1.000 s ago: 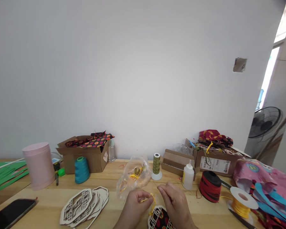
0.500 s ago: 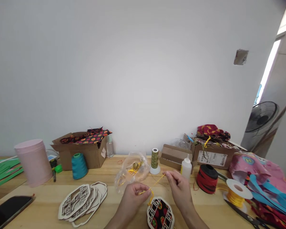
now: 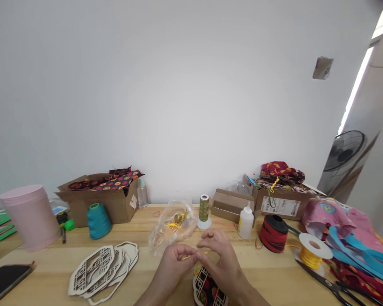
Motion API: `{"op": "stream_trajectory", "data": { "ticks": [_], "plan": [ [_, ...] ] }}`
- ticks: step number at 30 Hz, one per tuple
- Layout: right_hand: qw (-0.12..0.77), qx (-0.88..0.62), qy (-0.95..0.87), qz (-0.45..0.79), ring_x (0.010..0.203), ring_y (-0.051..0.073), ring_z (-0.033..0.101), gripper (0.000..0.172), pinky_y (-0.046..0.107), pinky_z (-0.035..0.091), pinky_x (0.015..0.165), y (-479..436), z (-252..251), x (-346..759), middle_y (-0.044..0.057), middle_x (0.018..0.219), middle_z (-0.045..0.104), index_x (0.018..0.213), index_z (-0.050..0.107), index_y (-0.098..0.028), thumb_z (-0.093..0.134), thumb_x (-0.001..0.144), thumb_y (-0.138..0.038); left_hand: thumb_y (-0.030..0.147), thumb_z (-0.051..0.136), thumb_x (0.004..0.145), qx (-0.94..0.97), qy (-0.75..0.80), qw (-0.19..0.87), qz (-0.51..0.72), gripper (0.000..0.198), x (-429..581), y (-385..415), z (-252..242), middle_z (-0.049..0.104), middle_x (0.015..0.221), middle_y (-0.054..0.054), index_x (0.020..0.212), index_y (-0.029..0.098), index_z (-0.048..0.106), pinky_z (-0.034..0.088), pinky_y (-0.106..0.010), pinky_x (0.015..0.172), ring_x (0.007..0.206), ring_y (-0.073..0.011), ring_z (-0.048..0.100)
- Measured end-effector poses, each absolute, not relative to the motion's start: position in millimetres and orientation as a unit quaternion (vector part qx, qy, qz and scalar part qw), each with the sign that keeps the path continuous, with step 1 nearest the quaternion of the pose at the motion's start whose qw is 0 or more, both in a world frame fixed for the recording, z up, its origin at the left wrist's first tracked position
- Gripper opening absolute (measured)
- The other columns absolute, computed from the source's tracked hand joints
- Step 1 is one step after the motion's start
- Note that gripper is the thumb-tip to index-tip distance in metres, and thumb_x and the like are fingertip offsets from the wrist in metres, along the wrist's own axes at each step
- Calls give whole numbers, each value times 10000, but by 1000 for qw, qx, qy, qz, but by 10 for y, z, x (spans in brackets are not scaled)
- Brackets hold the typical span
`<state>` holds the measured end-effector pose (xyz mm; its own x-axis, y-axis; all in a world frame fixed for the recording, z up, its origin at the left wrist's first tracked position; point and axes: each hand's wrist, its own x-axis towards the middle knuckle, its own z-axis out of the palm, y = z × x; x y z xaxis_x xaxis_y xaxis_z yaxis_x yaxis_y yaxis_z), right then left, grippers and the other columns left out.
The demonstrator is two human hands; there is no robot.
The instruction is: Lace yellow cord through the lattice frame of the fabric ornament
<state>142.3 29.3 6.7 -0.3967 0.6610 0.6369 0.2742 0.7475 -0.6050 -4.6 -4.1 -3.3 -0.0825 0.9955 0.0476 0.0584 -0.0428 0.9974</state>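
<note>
My left hand (image 3: 178, 261) pinches a thin yellow cord (image 3: 185, 257) between thumb and index finger. Close against it, my right hand (image 3: 221, 257) has its thumb at the left fingertips and its index finger curved above. The cord passes into the right hand, where its grip is partly hidden. Below the hands lies a pale lattice-edged ornament (image 3: 200, 284) with dark patterned fabric inside, looped with yellow cord at its top. My right hand covers part of it.
Lattice frames (image 3: 98, 274) lie stacked left, near a teal thread cone (image 3: 98, 222). Behind the hands are a plastic bag (image 3: 166, 221), an olive thread spool (image 3: 204, 209) and a glue bottle (image 3: 246, 223). Rightward sit a red cord spool (image 3: 273, 236), a yellow cord spool (image 3: 311, 255) and scissors (image 3: 327, 284).
My right hand has come in from the right to meet the left hand; the cord stretched between them has slackened. The whole view has shifted slightly.
</note>
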Motion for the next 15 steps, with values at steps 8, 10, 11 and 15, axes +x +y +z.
{"op": "stream_trajectory", "data": {
  "ticks": [8, 10, 11, 15],
  "plan": [
    [460, -322, -800, 210, 706, 152, 498, 129, 272, 355, 653, 309, 2, 1378, 16, 680, 571, 607, 607, -190, 545, 718, -172, 315, 706, 491, 452, 506, 509, 530, 223, -66, 11, -114, 621, 504, -7, 569, 111, 663, 332, -183, 475, 467, -90, 476],
    [467, -325, -793, 216, 695, 146, 501, 138, 263, 353, 644, 315, -20, 1363, 13, 669, 573, 603, 599, -184, 538, 726, -175, 329, 703, 487, 431, 506, 526, 530, 241, -55, -4, -90, 557, 412, 27, 584, 113, 658, 267, -159, 392, 368, -50, 392],
    [470, -326, -791, 218, 693, 145, 502, 142, 259, 352, 641, 316, -32, 1356, 12, 668, 573, 602, 597, -183, 535, 730, -181, 341, 693, 497, 419, 509, 535, 529, 252, -46, -16, -70, 489, 345, 57, 595, 113, 654, 206, -151, 348, 312, -29, 313],
    [485, -324, -782, 220, 691, 143, 506, 156, 255, 349, 641, 318, -70, 1343, 11, 665, 572, 595, 591, -180, 529, 737, -199, 391, 668, 506, 390, 519, 559, 516, 301, -9, -48, -1, 270, 237, 127, 601, 107, 636, 19, -176, 313, 250, -6, 104]
  ]
}}
